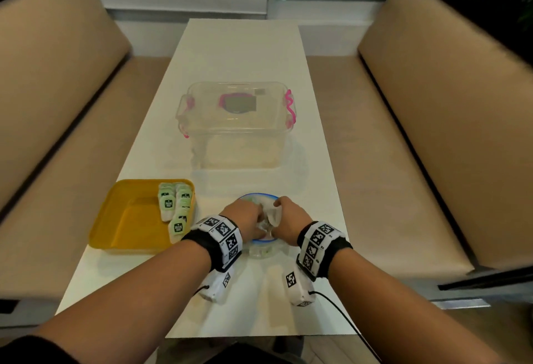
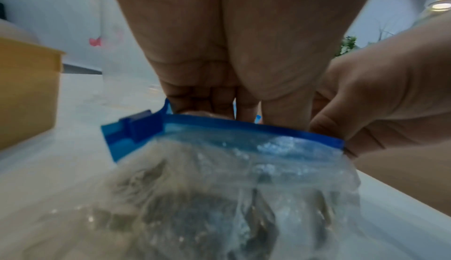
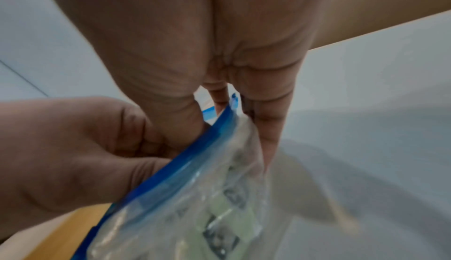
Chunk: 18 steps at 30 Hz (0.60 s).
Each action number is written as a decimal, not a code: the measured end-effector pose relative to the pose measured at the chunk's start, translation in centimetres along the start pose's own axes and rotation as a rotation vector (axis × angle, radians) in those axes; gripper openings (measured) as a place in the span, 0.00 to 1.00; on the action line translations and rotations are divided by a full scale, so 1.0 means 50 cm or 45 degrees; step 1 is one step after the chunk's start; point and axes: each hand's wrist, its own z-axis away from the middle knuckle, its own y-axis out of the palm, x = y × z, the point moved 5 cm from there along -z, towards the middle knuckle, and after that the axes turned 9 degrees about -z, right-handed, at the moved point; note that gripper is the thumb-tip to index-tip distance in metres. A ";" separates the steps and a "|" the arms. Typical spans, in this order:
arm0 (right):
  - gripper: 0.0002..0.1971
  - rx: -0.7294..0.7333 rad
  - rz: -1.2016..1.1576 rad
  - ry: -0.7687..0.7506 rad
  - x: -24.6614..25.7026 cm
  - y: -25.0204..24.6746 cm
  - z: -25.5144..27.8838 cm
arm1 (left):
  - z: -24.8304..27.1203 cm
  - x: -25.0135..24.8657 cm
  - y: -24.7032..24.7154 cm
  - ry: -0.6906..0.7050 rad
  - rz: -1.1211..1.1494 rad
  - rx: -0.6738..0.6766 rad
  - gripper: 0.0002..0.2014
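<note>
Near the table's (image 1: 245, 55) near edge, the left hand (image 1: 245, 219) and right hand (image 1: 289, 219) are each pinching the zip bag (image 2: 219, 169) by its blue rim, seemingly spreading its mouth. Next, one grip is probably going to need freeing to fetch sachets (image 1: 173, 208) from the yellow tray (image 1: 129, 219).

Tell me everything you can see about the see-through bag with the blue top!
The bag is clear, crinkly plastic with a blue zip strip and slider along its top. It rests on the white table, mouth open. The left hand and right hand both grip its rim. Pale green packets lie inside.
</note>
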 end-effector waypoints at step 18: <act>0.35 -0.206 -0.108 -0.411 -0.033 -0.036 0.014 | 0.061 0.014 -0.056 -0.321 0.757 -0.530 0.05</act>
